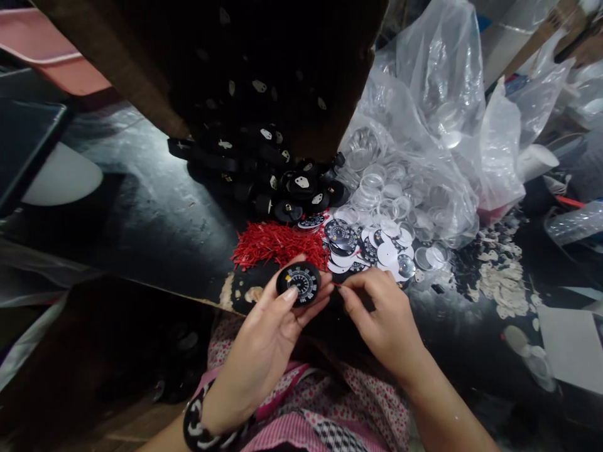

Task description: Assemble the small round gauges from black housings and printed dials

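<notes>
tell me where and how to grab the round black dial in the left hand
Probably best by its bare far rim, coming from the far side: the round black dial is a disc with its face turned up, giving an edge to pinch. The left hand has its thumb on the near part of the face and fingers showing past the right edge.

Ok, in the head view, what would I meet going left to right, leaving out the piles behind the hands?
Pink tub → left hand holding a black dial → small red piece at the fingertips of the right hand → pale scraps → white card.
</notes>
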`<state>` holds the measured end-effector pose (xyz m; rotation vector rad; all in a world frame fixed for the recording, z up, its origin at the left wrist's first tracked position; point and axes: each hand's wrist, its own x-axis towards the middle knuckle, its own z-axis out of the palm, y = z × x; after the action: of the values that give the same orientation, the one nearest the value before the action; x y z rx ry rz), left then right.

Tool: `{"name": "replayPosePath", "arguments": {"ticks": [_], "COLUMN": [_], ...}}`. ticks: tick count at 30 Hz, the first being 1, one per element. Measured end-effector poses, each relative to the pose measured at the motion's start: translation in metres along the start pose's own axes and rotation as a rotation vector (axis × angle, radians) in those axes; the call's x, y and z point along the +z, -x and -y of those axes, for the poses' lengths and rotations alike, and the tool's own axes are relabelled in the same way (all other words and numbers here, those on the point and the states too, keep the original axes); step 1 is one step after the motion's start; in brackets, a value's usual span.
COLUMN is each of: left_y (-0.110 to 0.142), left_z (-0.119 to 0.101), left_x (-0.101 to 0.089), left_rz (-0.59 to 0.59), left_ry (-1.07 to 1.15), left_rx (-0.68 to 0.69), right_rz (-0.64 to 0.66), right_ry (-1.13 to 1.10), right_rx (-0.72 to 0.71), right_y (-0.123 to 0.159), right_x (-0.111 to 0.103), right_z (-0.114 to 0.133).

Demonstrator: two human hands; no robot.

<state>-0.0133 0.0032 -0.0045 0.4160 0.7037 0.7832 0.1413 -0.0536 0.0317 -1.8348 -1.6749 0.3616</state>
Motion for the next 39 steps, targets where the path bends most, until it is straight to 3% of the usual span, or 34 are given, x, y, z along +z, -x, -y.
{"name": "replayPosePath", "arguments": {"ticks": [3, 8, 18, 26, 29, 32, 35, 39], "left_y": [-0.004, -0.006, 0.002, 0.005, 0.003, -0.001, -0.004, -0.002], "left_z": [0.007, 0.02, 0.009, 0.009, 0.007, 0.005, 0.004, 0.005], "left_x": [0.001, 0.004, 0.005, 0.004, 0.003, 0.0, -0.005, -0.008], "left_rz": [-0.033, 0.02, 0.028, -0.013, -0.021, 0.031, 0.092, 0.065], "left_ry": [-0.123, -0.347, -0.553, -0.673, -0.62, -0.466, -0.348, -0.375], "left_rx": [0.036, 0.066, 0.183, 0.266, 0.223, 0.052, -0.1, -0.084], "right_rz": [0.028, 0.08, 0.14, 0.09, 0.091, 0.089, 0.079, 0.115], "right_ry": [-0.137, -0.053, -0.103, -0.017, -0.017, -0.018, 0.029, 0.226], "right_rx": [-0.001, 0.058, 0.13, 0.151, 0.192, 0.182, 0.05, -0.12], "right_y": [0.001, 0.001, 0.003, 0.01, 0.008, 0.004, 0.001, -0.002], "right_x": [-0.001, -0.001, -0.006, 0.001, 0.003, 0.001, -0.001, 0.001], "right_z": [0.008, 0.014, 0.018, 0.024, 0.023, 0.021, 0.016, 0.011]}}
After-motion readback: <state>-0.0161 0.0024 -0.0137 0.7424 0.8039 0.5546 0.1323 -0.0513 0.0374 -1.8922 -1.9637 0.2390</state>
